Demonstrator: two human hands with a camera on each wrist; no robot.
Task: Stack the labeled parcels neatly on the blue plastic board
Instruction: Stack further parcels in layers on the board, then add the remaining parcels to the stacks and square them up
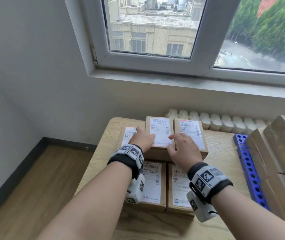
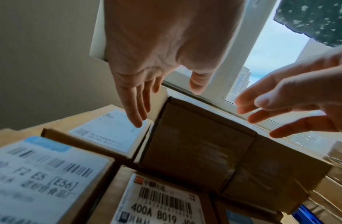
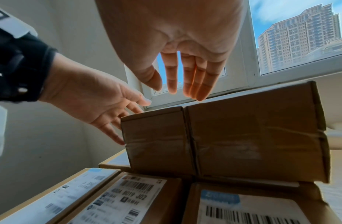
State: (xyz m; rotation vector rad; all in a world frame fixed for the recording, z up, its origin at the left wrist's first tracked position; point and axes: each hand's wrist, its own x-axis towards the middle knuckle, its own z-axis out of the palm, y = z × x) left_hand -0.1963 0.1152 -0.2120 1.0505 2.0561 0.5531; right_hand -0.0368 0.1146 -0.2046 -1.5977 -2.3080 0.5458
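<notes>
Both hands spread wide, holding nothing — your left hand point(image 1: 142, 140) and right hand point(image 1: 181, 149) flank the upper parcel point(image 1: 159, 134), stacked on labeled parcels on the table point(image 1: 225, 153). Blue board point(image 1: 249, 168) lies right. Judged step: grasping — next, close the grip on both sides.
</notes>
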